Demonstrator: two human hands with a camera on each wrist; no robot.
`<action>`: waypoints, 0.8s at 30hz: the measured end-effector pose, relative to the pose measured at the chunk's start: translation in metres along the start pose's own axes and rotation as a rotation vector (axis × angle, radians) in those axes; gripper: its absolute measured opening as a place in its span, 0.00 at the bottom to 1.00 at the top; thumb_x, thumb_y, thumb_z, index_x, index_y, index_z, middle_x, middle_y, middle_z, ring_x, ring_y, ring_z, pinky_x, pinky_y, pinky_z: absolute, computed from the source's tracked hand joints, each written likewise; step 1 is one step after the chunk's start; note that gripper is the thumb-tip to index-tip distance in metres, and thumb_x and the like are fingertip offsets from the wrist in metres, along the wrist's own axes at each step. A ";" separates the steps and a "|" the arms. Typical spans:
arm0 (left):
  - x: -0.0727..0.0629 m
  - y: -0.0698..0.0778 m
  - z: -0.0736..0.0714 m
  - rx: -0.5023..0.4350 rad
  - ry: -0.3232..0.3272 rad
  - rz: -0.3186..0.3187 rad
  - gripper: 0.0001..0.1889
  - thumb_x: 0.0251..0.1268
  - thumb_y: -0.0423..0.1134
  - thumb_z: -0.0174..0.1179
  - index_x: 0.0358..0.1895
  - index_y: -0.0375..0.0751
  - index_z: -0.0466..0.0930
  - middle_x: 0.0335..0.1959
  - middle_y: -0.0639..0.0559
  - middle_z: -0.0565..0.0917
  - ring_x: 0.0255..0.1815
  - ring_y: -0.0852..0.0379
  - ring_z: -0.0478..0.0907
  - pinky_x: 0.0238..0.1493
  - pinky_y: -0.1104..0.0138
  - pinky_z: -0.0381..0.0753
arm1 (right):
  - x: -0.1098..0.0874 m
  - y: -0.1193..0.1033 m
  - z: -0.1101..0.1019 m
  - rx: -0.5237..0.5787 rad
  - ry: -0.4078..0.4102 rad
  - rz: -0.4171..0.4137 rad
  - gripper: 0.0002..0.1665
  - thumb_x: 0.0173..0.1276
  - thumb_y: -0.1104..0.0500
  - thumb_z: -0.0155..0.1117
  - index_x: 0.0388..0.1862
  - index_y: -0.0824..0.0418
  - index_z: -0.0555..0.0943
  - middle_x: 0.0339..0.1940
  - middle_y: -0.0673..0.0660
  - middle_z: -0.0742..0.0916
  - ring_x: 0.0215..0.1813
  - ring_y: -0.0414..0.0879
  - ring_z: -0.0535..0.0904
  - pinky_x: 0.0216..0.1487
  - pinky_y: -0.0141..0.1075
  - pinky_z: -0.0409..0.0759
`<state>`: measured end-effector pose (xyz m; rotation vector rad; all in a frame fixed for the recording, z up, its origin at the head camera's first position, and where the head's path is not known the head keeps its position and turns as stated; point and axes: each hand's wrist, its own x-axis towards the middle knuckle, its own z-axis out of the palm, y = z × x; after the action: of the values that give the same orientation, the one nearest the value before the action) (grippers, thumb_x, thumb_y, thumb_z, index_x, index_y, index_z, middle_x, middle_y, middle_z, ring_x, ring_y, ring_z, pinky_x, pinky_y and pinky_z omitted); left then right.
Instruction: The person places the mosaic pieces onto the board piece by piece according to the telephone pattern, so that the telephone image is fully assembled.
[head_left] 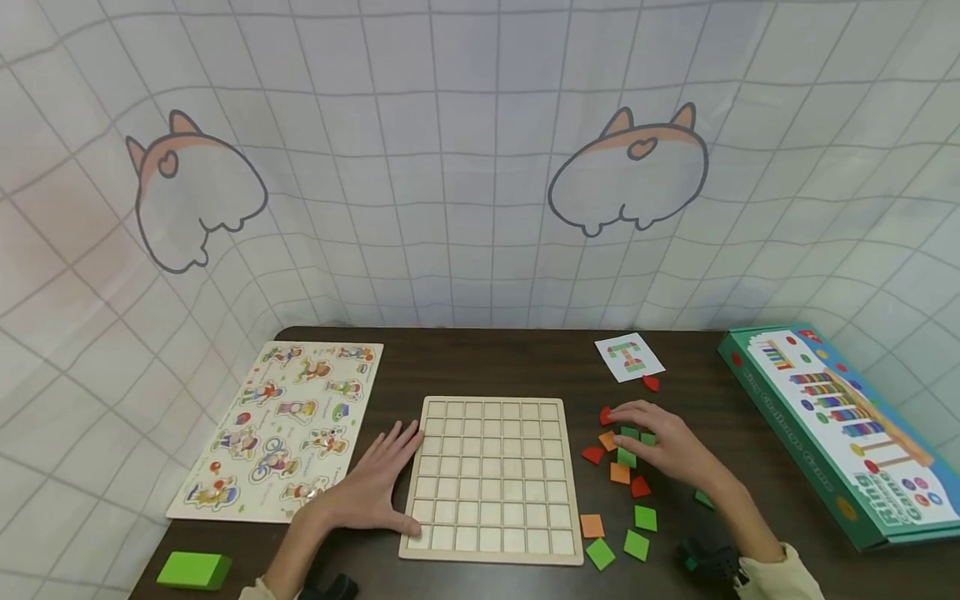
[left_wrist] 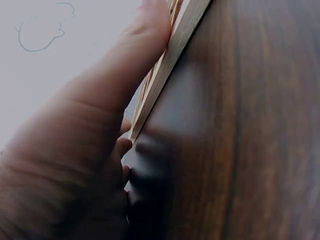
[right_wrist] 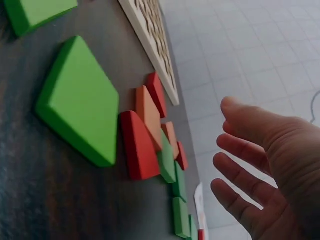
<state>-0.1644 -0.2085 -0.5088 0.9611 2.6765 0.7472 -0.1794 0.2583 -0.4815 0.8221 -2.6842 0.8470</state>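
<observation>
A light wooden grid board (head_left: 491, 479) with square recesses lies at the middle of the dark table. My left hand (head_left: 367, 486) rests along its left edge, thumb on the lower left corner and fingers spread; the left wrist view shows the thumb (left_wrist: 145, 35) against the board's rim. Over a scatter of flat wooden pieces right of the board hovers my right hand (head_left: 663, 442), fingers apart and slightly bent. Beneath it are green squares (head_left: 627, 457), orange squares (head_left: 620, 472) and red quarter-round pieces (head_left: 640, 487). In the right wrist view, the hand (right_wrist: 265, 170) holds nothing, clear of the pieces.
A small card (head_left: 629, 357) with a green and red pattern lies behind the pieces. At the right stands a green game box (head_left: 840, 442); at the left lies a picture puzzle board (head_left: 292, 425), with a green block (head_left: 193, 571) in front of it.
</observation>
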 end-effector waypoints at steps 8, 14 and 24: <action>-0.001 0.002 -0.003 -0.012 -0.023 0.004 0.69 0.38 0.80 0.61 0.79 0.41 0.42 0.81 0.42 0.41 0.80 0.35 0.35 0.74 0.36 0.41 | 0.000 0.003 0.008 0.008 -0.021 -0.002 0.16 0.61 0.65 0.69 0.49 0.63 0.83 0.49 0.58 0.85 0.45 0.51 0.82 0.36 0.34 0.83; 0.000 0.003 -0.003 -0.011 -0.028 -0.013 0.70 0.37 0.79 0.63 0.79 0.41 0.42 0.81 0.43 0.41 0.81 0.36 0.34 0.74 0.38 0.40 | 0.001 0.001 0.011 -0.088 -0.092 0.008 0.07 0.60 0.65 0.69 0.38 0.58 0.86 0.45 0.54 0.87 0.46 0.50 0.80 0.45 0.43 0.81; -0.001 0.002 -0.002 -0.015 -0.022 -0.009 0.69 0.37 0.79 0.63 0.79 0.41 0.42 0.81 0.43 0.41 0.81 0.37 0.34 0.74 0.38 0.39 | 0.001 -0.005 0.013 -0.153 -0.135 0.097 0.05 0.60 0.63 0.71 0.34 0.55 0.87 0.48 0.53 0.89 0.48 0.49 0.79 0.46 0.42 0.81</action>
<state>-0.1637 -0.2086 -0.5063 0.9473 2.6507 0.7499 -0.1776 0.2475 -0.4892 0.7439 -2.8848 0.6159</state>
